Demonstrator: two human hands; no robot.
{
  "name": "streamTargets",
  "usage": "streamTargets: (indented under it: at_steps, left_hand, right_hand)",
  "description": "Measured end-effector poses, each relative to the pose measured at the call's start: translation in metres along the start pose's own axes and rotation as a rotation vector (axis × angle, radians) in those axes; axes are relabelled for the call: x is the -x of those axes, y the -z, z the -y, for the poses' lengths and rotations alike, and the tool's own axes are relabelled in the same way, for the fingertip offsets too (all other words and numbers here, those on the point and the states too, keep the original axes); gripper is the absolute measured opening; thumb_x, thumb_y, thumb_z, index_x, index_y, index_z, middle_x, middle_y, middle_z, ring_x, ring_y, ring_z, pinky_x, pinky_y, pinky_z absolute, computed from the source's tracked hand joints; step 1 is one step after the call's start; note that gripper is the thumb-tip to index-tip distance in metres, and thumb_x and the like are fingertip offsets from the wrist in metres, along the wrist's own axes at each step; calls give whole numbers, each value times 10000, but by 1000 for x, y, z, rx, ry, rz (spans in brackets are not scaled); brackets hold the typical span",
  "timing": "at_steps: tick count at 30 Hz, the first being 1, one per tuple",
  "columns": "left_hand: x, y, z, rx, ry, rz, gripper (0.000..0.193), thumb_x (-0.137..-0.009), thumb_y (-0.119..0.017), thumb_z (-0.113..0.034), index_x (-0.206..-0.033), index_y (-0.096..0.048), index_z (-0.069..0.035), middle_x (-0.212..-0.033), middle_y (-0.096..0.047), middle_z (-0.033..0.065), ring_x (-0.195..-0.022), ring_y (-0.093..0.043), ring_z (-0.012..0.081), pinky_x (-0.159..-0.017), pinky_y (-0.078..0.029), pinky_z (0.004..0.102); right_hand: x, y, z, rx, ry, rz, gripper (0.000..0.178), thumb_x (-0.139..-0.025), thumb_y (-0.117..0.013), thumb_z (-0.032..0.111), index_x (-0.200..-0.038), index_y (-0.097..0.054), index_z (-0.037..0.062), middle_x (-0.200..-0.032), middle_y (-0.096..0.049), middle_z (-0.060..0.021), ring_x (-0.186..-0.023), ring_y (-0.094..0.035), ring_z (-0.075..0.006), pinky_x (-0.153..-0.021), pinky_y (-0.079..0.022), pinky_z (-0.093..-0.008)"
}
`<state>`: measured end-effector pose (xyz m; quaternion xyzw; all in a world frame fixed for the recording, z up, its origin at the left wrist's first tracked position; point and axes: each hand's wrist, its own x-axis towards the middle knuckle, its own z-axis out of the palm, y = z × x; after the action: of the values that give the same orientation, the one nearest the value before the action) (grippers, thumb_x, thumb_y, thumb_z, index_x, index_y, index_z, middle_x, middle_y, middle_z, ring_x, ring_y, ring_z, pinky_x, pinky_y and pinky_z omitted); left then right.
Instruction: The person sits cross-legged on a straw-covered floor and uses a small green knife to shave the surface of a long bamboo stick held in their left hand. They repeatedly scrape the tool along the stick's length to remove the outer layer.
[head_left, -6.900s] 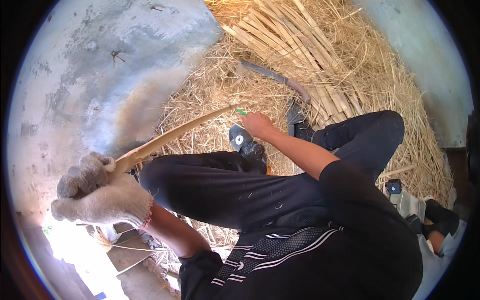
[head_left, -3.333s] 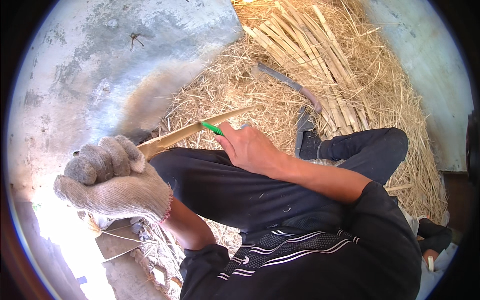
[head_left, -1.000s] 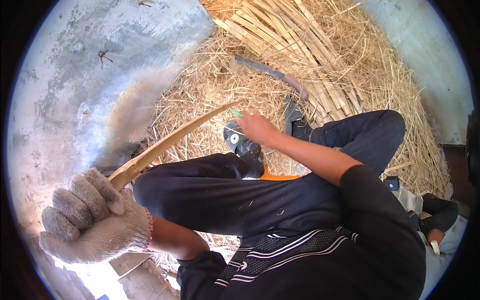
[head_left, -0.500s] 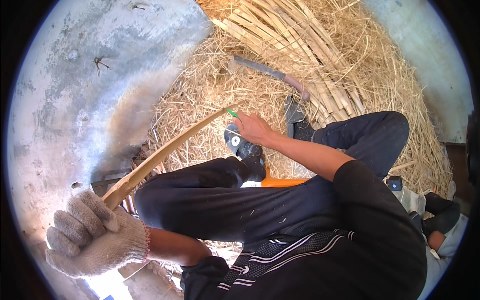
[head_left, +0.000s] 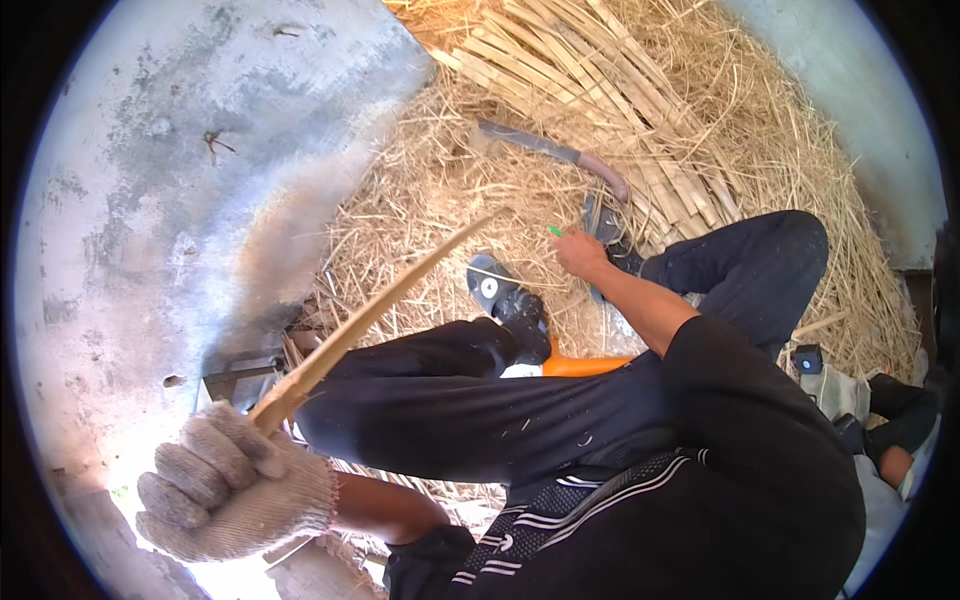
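My left hand (head_left: pixel 235 485), in a knitted grey-white glove, is closed around the lower end of a long bamboo strip (head_left: pixel 365 317). From the fist the strip slants up and to the right, its narrow far end over the shavings. My bare right hand (head_left: pixel 583 253) is closed, apart from the strip and to the right of its tip. A small green object (head_left: pixel 556 231) sticks out between its fingers; the rest of it is hidden, so its kind cannot be made out.
A machete (head_left: pixel 553 150) with a brown handle lies on heaped pale shavings (head_left: pixel 420 180). Behind it is a bundle of split strips (head_left: pixel 610 100). A grey wall (head_left: pixel 130 230) rises at left. Something orange (head_left: pixel 585 366) sits between my legs. Another person's arm (head_left: pixel 895 455) shows at lower right.
My right hand has moved off the strip's far end to the right with the green object. My left hand has shifted a little right, still gripping the strip.
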<state>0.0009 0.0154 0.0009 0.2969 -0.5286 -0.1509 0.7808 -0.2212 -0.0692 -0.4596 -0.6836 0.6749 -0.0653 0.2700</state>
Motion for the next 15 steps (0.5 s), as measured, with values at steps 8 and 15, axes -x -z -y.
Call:
streamTargets:
  at_steps: [8,15]
  left_hand:
    - [-15,-8,13,-151,-24,-259,435,-918,-431,-251,-540,-220,-214,-447,-200,-67,-285,-142,40,-222,-207,190]
    - [-11,-4,16,-123,-24,-269,448,-916,-443,-270,-531,-219,-216,-445,-191,-69,-285,-141,41,-234,-212,185]
  right_hand:
    - [16,74,104,-542,98,16,482,-1038,-312,393,-1090,-528,-35,-672,-602,-263,-669,-639,-411,-678,-502,-522]
    - [-3,47,85,-263,29,53,427,-1032,-350,337,-1049,-565,-31,-806,-649,-276,-789,-659,-450,-731,-528,-525]
